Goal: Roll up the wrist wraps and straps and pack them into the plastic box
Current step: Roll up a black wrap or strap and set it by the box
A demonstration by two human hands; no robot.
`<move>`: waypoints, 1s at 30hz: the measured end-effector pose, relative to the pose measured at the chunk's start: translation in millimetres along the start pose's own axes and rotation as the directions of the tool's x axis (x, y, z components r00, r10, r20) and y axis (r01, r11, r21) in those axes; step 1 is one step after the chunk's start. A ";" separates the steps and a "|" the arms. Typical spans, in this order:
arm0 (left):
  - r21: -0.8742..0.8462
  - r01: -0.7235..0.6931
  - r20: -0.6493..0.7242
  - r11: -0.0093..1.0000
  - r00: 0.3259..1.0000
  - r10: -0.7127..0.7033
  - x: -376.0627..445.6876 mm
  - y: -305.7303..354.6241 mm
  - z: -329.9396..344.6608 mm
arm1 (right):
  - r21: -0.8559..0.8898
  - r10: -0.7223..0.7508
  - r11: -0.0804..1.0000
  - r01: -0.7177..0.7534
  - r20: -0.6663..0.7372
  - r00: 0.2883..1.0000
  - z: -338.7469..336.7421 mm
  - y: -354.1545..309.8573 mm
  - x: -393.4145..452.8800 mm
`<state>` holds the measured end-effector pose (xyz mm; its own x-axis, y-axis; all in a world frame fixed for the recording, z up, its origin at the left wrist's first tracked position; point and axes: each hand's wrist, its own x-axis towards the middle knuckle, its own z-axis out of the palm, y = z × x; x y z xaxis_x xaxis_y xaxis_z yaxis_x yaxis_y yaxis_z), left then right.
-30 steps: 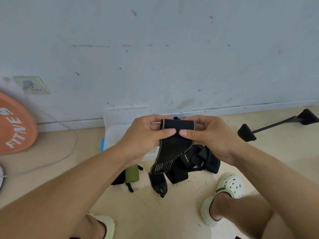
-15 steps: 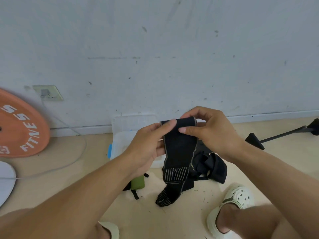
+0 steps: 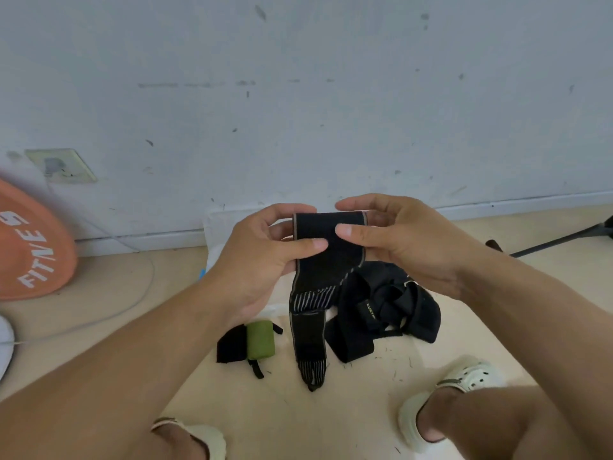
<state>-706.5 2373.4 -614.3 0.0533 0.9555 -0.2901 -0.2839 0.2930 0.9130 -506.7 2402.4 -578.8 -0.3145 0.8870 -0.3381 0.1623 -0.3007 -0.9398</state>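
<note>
Wrist wrap pinched by both hands, plastic box behind.

The wrist wrap you hold is black with tan edging and bands of pale stripes, and the straps heaped on the cream floor are plain black. Beside them you have an olive-green roll joined to black fabric, an orange weight plate with white lettering, and off-white clogs.

Bare forearms and bare legs, with pale perforated clog sandals on both feet.
</note>
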 end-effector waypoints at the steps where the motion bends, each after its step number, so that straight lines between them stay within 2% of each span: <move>1: 0.007 -0.003 0.003 1.000 1.000 0.003 0.4 -1.5 -1.0 | -0.021 0.007 1.000 -0.007 0.007 1.000 1.0 2.5 1.3; 7: 0.044 0.028 0.020 0.999 0.999 -0.029 0.6 -4.9 -5.4 | -0.076 -0.061 0.995 0.059 -0.034 0.998 4.4 7.2 3.1; 13: 0.087 -0.020 0.017 0.996 1.000 0.019 -2.4 -3.4 -3.3 | -0.155 -0.110 0.983 0.100 -0.061 0.992 6.4 4.8 -4.8; 18: 0.066 -0.055 0.005 0.996 0.999 0.054 -3.9 -4.5 -1.8 | -0.039 -0.021 0.999 0.020 -0.035 0.999 3.4 4.5 -8.7; 22: 0.088 -0.054 0.006 0.995 0.999 0.054 -4.0 -6.2 -4.6 | -0.045 0.081 0.996 -0.079 0.033 0.996 3.5 6.4 -7.1; 26: 0.087 -0.021 0.033 0.996 0.999 0.018 -4.1 -5.8 -6.1 | 0.077 0.038 0.996 -0.038 0.000 0.999 5.3 6.5 -6.3; 30: 0.064 0.132 0.073 0.989 0.988 -0.137 -6.0 -3.0 -3.3 | 0.150 -0.022 0.988 0.030 -0.051 0.998 4.2 7.0 -7.5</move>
<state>-709.2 2366.6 -616.2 0.1616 0.9064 -0.3904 -0.2128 0.4183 0.8830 -507.1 2392.1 -583.1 -0.2703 0.9101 -0.3140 0.0111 -0.3232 -0.9463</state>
